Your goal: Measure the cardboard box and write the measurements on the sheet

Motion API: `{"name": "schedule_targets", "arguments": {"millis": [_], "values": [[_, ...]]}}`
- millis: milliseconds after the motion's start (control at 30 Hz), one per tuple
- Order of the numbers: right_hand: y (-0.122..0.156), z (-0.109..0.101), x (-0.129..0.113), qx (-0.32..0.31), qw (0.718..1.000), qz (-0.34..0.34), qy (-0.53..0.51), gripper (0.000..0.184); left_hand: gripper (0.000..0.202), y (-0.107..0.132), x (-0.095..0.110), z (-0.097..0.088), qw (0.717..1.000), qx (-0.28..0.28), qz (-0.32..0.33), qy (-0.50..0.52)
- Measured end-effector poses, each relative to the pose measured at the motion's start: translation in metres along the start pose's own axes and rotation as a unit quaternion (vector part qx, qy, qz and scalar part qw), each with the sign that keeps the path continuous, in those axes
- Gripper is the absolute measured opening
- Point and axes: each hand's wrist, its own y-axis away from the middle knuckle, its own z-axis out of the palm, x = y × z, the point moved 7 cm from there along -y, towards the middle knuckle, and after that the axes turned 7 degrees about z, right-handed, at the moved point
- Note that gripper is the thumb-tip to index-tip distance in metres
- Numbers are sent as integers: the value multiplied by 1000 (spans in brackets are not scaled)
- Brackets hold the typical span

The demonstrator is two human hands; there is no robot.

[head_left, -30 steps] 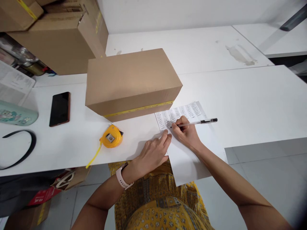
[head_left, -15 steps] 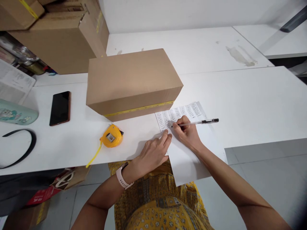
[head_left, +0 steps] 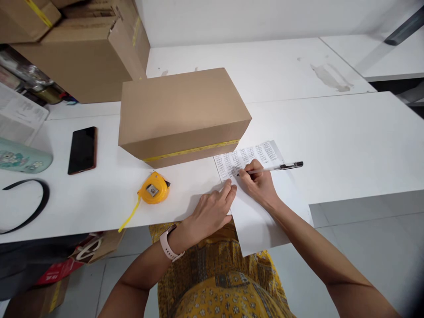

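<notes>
My right hand is closed around a clear pen with a black clip, its tip on a white sheet of paper. Columns of small handwriting fill the sheet's upper part; its lower part hangs past the table edge. My left hand lies with fingers stretched out, fingertips on the paper's left edge and nothing held. Just behind the paper sits a closed cardboard box with a yellow strip along its front side. An orange tape measure, a bit of yellow tape out, rests left of my left hand.
On the white table, a dark phone, a mint-green bottle and a black curved band lie to the left. Larger cardboard boxes are stacked at back left. Bags are below the table's left side.
The pen in my right hand has shifted its angle very slightly over the paper. My left hand stays in place on the sheet.
</notes>
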Motion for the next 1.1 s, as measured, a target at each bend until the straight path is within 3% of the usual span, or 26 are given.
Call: {"name": "schedule_targets", "arguments": {"millis": [1100], "values": [[-1,-3,-6,14,999,10,29,23,77,0,0,1,1000,-7,1,-10]]}}
